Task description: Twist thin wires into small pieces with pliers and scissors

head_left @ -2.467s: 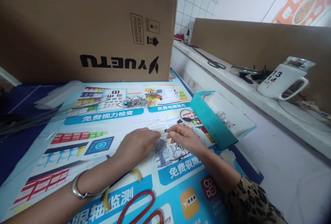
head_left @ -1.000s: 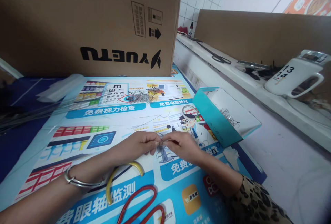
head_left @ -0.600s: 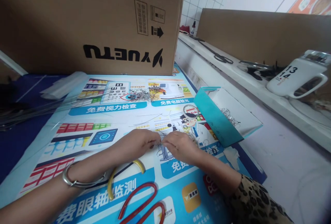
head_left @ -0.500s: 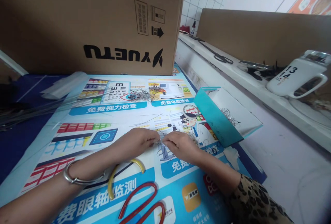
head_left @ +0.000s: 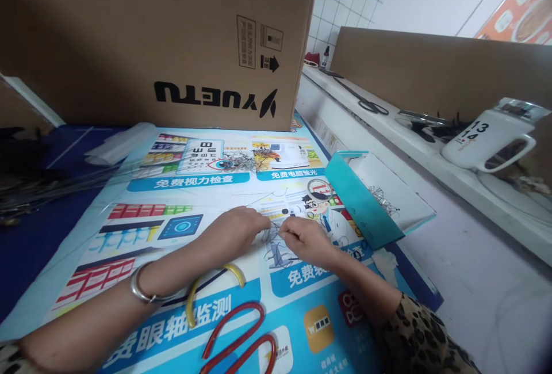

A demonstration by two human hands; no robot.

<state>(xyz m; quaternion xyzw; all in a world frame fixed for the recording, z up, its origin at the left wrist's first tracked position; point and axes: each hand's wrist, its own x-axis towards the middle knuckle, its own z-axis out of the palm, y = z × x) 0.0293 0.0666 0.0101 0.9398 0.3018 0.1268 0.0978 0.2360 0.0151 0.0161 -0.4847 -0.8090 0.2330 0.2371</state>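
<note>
My left hand [head_left: 235, 230] and my right hand [head_left: 304, 239] rest on a printed blue poster [head_left: 181, 184], fingertips pinched together over a small tangle of thin wire pieces [head_left: 276, 247]. Both pinch at something fine between them, too small to name. A silver bangle [head_left: 140, 287] sits on my left wrist. My right sleeve is leopard print. Red-handled scissors [head_left: 235, 336] and a yellow-handled tool [head_left: 207, 285] lie just below my hands.
A large cardboard box [head_left: 172, 40] stands at the back. An open teal box [head_left: 366, 201] holding wire bits lies to the right. Another wire pile [head_left: 239, 161] lies on the poster. A white mug [head_left: 485, 138] and black scissors [head_left: 371, 106] sit on the right ledge.
My hands have closed from slightly apart to fingertips meeting over the wire tangle. The view has shifted slightly; the objects on the poster stay put.
</note>
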